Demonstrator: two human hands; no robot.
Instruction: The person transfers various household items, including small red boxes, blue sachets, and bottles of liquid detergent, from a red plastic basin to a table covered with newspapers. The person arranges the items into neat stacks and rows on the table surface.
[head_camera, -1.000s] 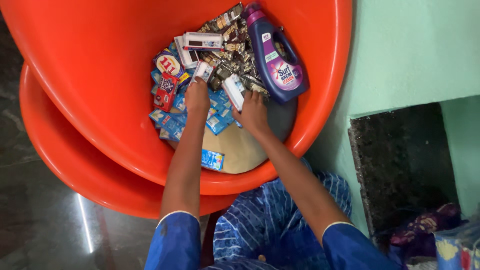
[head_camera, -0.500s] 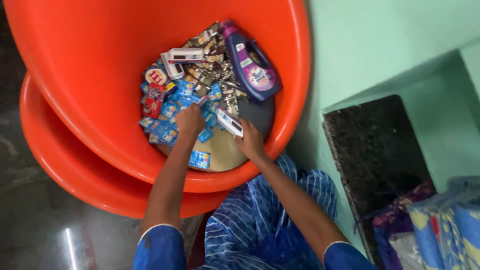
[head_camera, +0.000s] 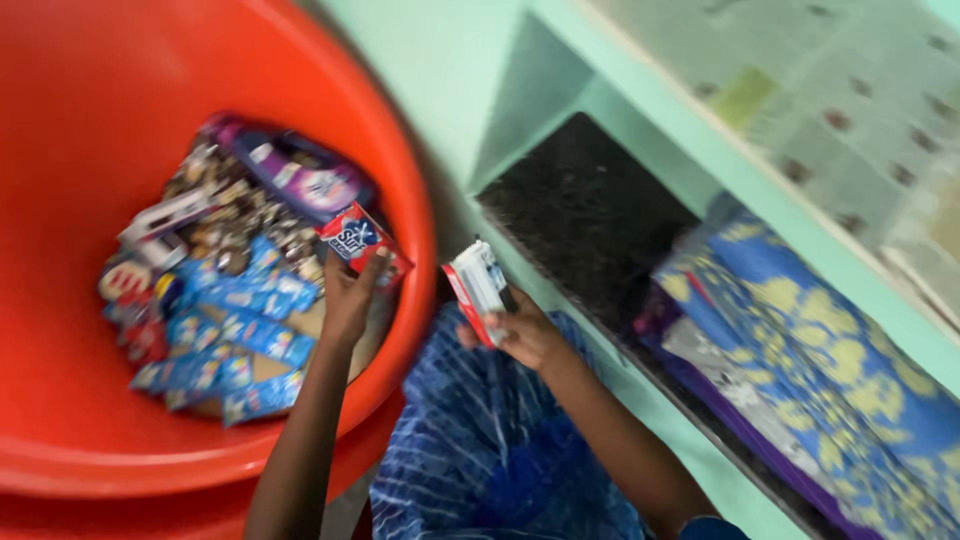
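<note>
1. Holding a small red rectangular packet (head_camera: 363, 246) in the left hand (head_camera: 347, 300), fingers closed on it, just above the inner rim of the large round orange plastic tub (head_camera: 400, 200).
2. Gripping a small white and red carton (head_camera: 476, 290) in the right hand (head_camera: 528, 335), fingers wrapped round it, outside the tub, between it and the dark speckled stone shelf (head_camera: 590, 225).
3. Remaining inside the tub: purple plastic bottle (head_camera: 300, 180) at the far side, heap of blue sachets (head_camera: 225, 340) and mixed small packets on the bottom.
4. Judged early: two items lifted out, bulk of the contents untouched in the tub.
5. Blurred frame; finer detail not discernible.
</note>
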